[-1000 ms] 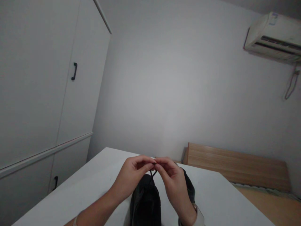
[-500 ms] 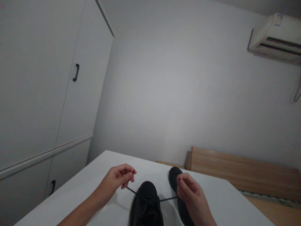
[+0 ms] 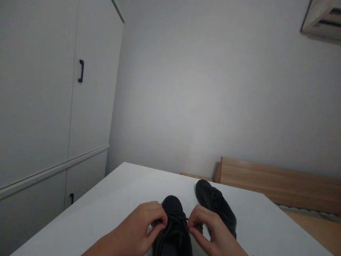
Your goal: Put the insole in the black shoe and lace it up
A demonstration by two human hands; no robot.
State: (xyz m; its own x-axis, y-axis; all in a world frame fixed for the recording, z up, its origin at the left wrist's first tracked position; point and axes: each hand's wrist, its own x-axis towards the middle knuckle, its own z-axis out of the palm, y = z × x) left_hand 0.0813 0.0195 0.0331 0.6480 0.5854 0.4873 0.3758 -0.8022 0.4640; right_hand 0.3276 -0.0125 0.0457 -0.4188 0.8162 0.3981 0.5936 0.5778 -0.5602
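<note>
A black shoe (image 3: 173,227) lies on the white table (image 3: 112,199) directly in front of me, toe pointing away. My left hand (image 3: 145,224) is closed in a pinch on the shoe's black lace at its left side. My right hand (image 3: 206,227) is closed in a pinch on the lace at the right side. Both hands rest low against the shoe's laced top. A second black shoe (image 3: 215,204) lies just beyond and to the right, partly hidden behind my right hand.
A white wardrobe (image 3: 53,89) with black handles stands at the left. A wooden headboard (image 3: 279,181) lies past the table's right side. An air conditioner (image 3: 322,17) hangs at the top right of the grey wall.
My hands pulled the lace ends apart sideways, then came back down close together onto the shoe's top. The view tilted downward and the second shoe came into fuller sight.
</note>
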